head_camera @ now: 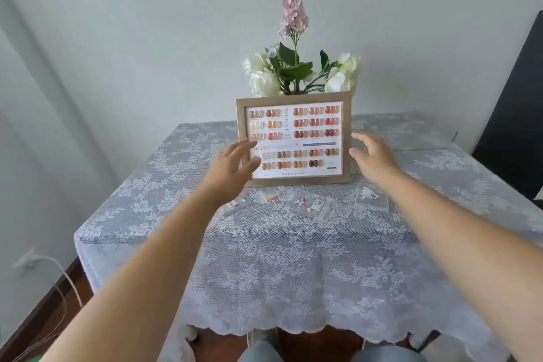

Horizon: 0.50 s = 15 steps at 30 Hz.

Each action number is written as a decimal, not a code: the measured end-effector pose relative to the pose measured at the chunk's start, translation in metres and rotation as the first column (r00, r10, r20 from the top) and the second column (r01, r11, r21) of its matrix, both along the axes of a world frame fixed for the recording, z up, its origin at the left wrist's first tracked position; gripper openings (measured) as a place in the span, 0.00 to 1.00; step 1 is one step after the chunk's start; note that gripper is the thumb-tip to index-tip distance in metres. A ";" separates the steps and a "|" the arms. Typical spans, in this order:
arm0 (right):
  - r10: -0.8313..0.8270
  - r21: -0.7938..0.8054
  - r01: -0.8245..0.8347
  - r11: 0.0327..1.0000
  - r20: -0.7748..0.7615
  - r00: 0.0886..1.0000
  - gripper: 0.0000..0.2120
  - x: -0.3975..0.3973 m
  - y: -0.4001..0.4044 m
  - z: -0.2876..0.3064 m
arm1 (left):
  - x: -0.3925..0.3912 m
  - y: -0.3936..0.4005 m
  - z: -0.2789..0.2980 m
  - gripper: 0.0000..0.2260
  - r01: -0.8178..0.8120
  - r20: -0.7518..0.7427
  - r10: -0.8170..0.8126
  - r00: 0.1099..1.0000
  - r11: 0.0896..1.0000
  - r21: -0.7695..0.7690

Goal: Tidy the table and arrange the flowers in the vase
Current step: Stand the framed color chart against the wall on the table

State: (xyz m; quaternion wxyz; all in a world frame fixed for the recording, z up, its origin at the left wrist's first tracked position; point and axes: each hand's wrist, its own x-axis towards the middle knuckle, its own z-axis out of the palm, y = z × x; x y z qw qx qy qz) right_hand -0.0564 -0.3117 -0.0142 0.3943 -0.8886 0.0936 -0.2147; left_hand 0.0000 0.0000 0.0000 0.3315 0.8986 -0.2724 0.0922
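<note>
A wooden picture frame (293, 97) with a nail colour chart stands upright in the middle of the table. Behind it rise white flowers (261, 76) and a tall pink flower spike (292, 13); the vase is hidden by the frame. My left hand (235, 166) is spread open at the frame's left edge, overlapping its lower left corner. My right hand (371, 154) is open just beside the frame's right edge. Neither hand visibly grips it.
A lace tablecloth (279, 258) covers the table. Several small clear packets (316, 204) lie in front of the frame, one more (370, 197) to the right. A dark chair back (517, 114) stands at the right. Cables (61, 282) hang at the lower left.
</note>
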 end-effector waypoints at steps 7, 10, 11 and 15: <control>-0.082 0.354 0.038 0.934 0.109 0.991 0.23 0.042 -0.018 -0.043 | 0.064 0.021 -0.046 0.28 -0.069 -0.043 0.062 0.997 0.981 -0.181; -0.064 0.433 -0.003 0.901 0.140 0.988 0.25 0.058 -0.018 -0.055 | 0.084 0.020 -0.059 0.33 -0.079 -0.154 0.040 0.987 0.964 -0.253; -0.051 0.466 -0.024 0.884 0.147 0.988 0.25 0.062 -0.016 -0.058 | 0.088 0.019 -0.063 0.34 -0.067 -0.187 0.017 0.982 0.962 -0.264; -0.042 0.530 -0.050 0.846 0.160 0.986 0.27 0.073 -0.010 -0.067 | 0.092 0.017 -0.070 0.37 -0.066 -0.271 -0.005 0.963 0.966 -0.249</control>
